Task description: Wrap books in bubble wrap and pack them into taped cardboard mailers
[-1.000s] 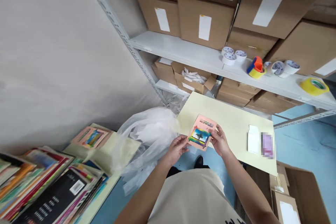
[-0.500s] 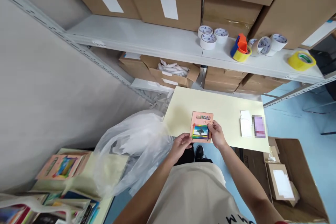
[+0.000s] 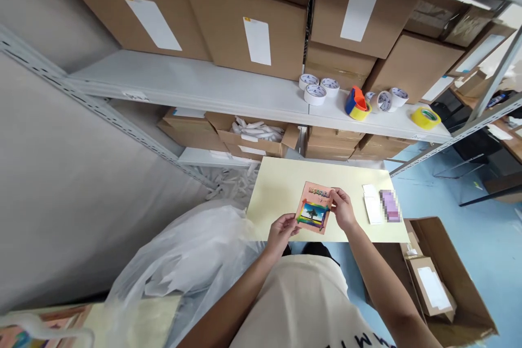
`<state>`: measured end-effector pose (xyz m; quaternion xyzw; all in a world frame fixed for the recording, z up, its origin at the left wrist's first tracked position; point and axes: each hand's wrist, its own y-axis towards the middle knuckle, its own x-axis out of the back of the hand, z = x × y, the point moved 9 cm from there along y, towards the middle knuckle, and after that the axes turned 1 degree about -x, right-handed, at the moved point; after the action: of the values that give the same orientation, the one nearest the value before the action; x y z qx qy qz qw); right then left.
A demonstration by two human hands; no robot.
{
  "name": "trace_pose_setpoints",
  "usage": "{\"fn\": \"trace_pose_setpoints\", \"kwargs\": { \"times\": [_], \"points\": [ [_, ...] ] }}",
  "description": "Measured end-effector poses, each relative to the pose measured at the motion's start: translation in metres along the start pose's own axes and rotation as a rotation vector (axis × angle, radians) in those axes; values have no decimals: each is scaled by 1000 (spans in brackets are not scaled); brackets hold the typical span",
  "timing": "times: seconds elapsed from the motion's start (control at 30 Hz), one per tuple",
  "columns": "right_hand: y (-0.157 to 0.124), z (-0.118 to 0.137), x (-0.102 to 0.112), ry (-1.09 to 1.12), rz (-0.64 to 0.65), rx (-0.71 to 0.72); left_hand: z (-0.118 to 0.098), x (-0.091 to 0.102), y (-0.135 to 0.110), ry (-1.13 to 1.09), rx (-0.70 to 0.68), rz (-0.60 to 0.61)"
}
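A small pink book (image 3: 314, 207) with a tree picture on its cover is held up over the near part of the pale yellow table (image 3: 277, 185). My left hand (image 3: 284, 230) pinches its lower left edge. My right hand (image 3: 341, 207) grips the upper right edge, with the thumb on the front. The book tilts slightly clockwise, cover facing me. To the right on the table lie white paper slips (image 3: 372, 205) and a purple item (image 3: 390, 205) whose details are blurred out.
A shelf (image 3: 196, 84) ahead carries cardboard boxes (image 3: 248, 27), white tape rolls (image 3: 315, 94) and a yellow tape roll (image 3: 425, 118). A translucent plastic bag (image 3: 191, 250) bulges at the left. An open carton (image 3: 452, 272) stands at the right. More pink books (image 3: 44, 326) lie lower left.
The view has tipped upward, showing more of the upper boxes. The book has turned slightly clockwise, and my right hand has shifted up along its right edge. Both hands still hold it.
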<state>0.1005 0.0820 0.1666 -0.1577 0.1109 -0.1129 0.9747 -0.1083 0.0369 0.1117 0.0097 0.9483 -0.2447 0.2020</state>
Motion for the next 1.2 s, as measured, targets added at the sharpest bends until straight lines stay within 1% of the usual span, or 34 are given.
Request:
{"fn": "trace_pose_setpoints", "kwargs": {
  "times": [0.07,0.13,0.27,0.33,0.4,0.5,0.6,0.67,0.7,0.77,0.83,0.9,0.93,1.0,1.1,1.2],
  "points": [
    [2,0,-2,-12,31,10,-1,3,2,-30,10,4],
    [6,7,-9,-51,111,59,0,2,3,-83,49,46],
    [14,27,-34,-142,310,160,6,-13,4,-233,188,158],
    [15,32,-45,-92,376,155,10,-20,3,-288,252,190],
    [15,32,-55,3,439,127,13,-27,2,-314,296,217],
    [15,25,-63,87,493,91,14,-33,0,-268,322,266],
    [24,16,-59,61,438,48,7,-34,-2,-204,316,320],
    [30,13,-53,31,380,21,-5,-30,-2,-224,267,328],
    [32,14,-50,20,357,13,-13,-26,0,-236,220,303],
    [34,19,-48,-7,328,11,-29,-10,4,-189,88,196],
    [32,25,-48,-52,320,13,-42,4,6,-34,-35,81],
    [29,31,-47,-84,304,20,-48,9,6,133,-104,32],
    [26,34,-44,-80,285,24,-49,8,6,183,-120,27],
    [22,38,-37,-29,240,26,-47,7,5,203,-133,22],
    [15,39,-24,13,194,-4,-39,4,1,154,-122,22],
    [13,36,-14,-30,153,-20,-31,-1,-1,126,-79,72]
  ]
}}
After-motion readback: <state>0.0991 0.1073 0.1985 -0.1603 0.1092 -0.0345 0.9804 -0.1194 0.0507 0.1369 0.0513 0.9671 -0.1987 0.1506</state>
